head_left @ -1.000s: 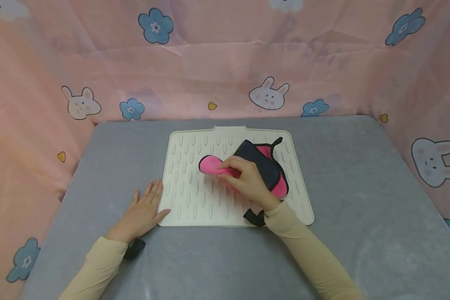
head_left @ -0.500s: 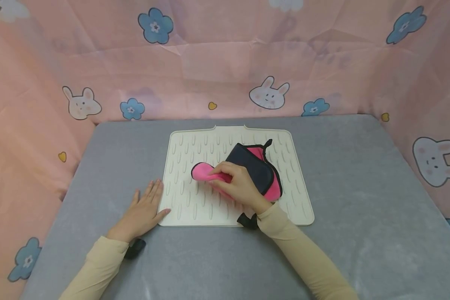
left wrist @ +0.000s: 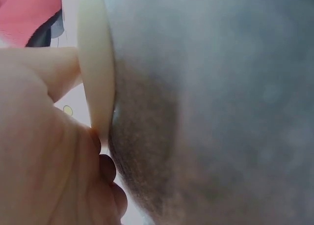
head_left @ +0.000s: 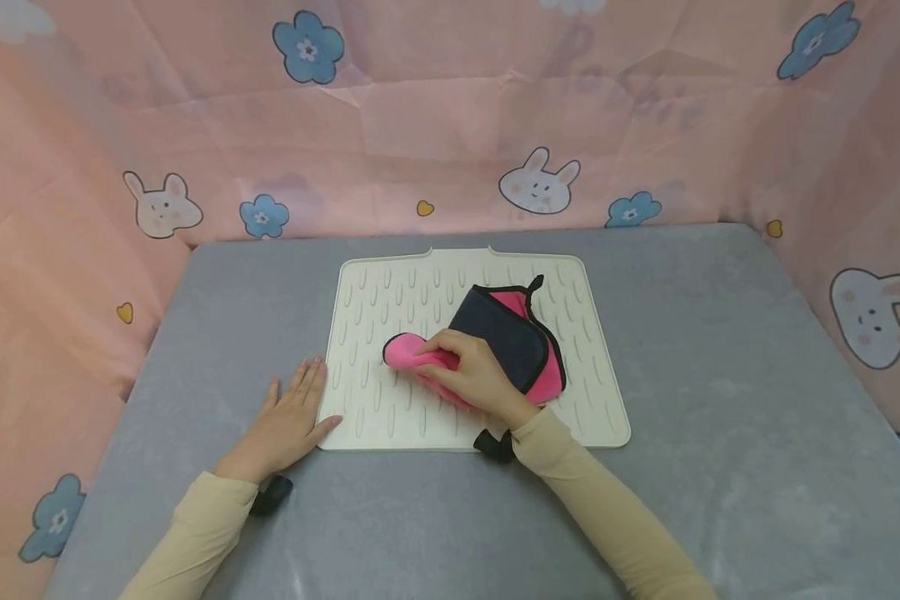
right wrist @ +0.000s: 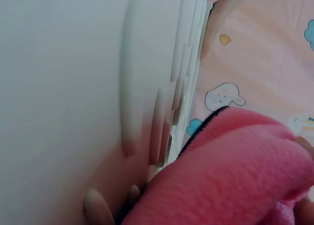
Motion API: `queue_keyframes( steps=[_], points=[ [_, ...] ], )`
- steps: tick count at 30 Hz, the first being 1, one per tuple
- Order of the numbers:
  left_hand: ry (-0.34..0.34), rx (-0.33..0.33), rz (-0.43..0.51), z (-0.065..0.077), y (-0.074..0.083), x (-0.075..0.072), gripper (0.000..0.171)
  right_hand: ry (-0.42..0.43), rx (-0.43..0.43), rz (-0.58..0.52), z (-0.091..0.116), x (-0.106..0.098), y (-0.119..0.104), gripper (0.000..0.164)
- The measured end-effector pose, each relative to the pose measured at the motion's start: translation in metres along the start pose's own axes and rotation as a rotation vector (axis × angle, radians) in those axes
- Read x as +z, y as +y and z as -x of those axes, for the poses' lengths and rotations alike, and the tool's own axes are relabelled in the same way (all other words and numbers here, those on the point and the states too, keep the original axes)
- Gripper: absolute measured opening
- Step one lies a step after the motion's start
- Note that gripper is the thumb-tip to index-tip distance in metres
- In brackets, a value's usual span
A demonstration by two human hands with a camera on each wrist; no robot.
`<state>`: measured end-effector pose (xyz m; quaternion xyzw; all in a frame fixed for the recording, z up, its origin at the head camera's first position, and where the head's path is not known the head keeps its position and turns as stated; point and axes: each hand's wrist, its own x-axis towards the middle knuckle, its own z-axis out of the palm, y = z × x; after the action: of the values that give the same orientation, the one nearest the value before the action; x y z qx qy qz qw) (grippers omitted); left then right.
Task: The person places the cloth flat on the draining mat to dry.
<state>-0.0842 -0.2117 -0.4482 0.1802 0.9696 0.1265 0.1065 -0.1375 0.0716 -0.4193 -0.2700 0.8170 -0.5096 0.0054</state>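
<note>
A pink plush cloth [head_left: 438, 389] with a dark back, black-bound edges and a corner loop lies folded on a cream ribbed mat [head_left: 360, 275]. Its dark side [head_left: 498, 337] faces up on the right part. My right hand [head_left: 476, 375] pinches a bunched pink part left of that fold. In the right wrist view the pink pile [right wrist: 235, 171] fills the lower right, close above the mat's ridges. My left hand [head_left: 281, 429] lies flat at the mat's left edge, fingers straight. In the left wrist view its thumb [left wrist: 54, 70] reaches over the raised rim [left wrist: 95, 63].
The mat rests on a grey cloth-covered table [head_left: 720, 375]. A pink curtain [head_left: 435, 125] printed with rabbits and blue flowers stands behind and along both sides. Dark wrist straps [head_left: 270, 496] show under both wrists.
My right hand has drawn the cloth leftward and slightly nearer across the mat, mostly in the first half second. My left hand stays at the mat's edge.
</note>
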Motion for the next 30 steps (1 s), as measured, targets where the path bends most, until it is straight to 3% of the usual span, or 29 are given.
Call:
queue_keyframes(
  steps=[6,15,20,25,30],
  points=[
    [0.001,0.000,-0.003,0.000,0.001,-0.001,0.076,-0.095,0.059,0.028,0.000,-0.002,0.002,0.015],
    [-0.004,-0.007,0.013,0.000,0.001,-0.003,0.075,-0.077,0.040,-0.065,0.003,-0.004,0.005,0.016],
    [0.009,0.001,0.020,-0.002,0.001,-0.004,0.076,-0.015,0.033,-0.114,0.005,-0.015,0.005,0.015],
    [0.044,0.014,0.045,-0.005,0.006,-0.016,0.068,0.102,0.046,-0.103,0.006,-0.037,0.007,0.013],
    [0.113,0.012,0.107,-0.020,0.021,-0.031,0.054,0.186,0.103,-0.109,0.011,-0.061,0.013,0.014]
  ],
)
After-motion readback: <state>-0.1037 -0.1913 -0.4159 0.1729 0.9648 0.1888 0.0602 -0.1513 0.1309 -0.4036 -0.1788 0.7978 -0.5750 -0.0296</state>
